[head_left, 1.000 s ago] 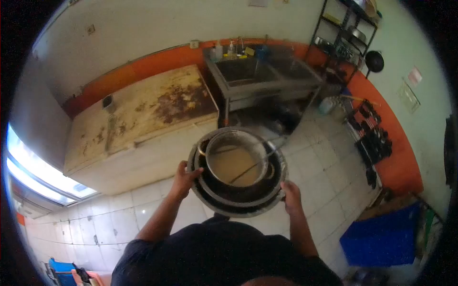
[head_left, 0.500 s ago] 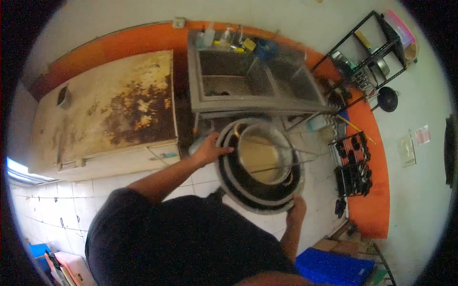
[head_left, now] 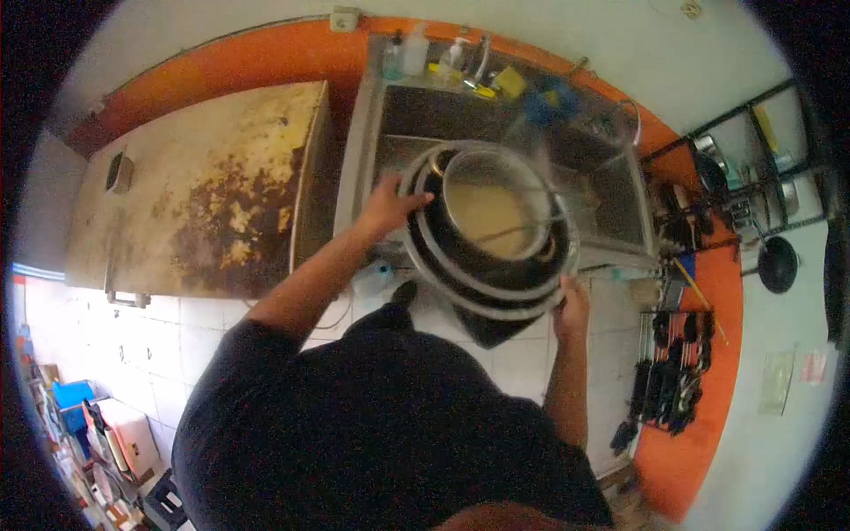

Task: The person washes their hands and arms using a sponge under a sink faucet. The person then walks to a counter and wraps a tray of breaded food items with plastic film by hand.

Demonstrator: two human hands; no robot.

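My left hand (head_left: 392,205) grips the left rim of a stack of nested round basins (head_left: 496,305). On the right side of the same rim my right hand (head_left: 571,305) is closed. Inside the stack sits a metal pot (head_left: 452,199) with cloudy beige liquid (head_left: 491,217) in it. Thin metal handles or rods cross the pot, but their shape is blurred. The stack is held in the air, its far part overlapping the front of a double metal sink (head_left: 354,168) in view.
Bottles (head_left: 415,51), a yellow sponge (head_left: 510,82) and a tap (head_left: 481,60) line the sink's back edge. A stained white chest (head_left: 195,195) stands left. On the right are a shelf rack (head_left: 748,168), a hanging pan (head_left: 779,265) and a shoe rack (head_left: 673,367).
The basin stack, held in both hands, has come closer to the sink and now overlaps its basins in view. The sink appears larger, and the blue box at lower right has left the view.
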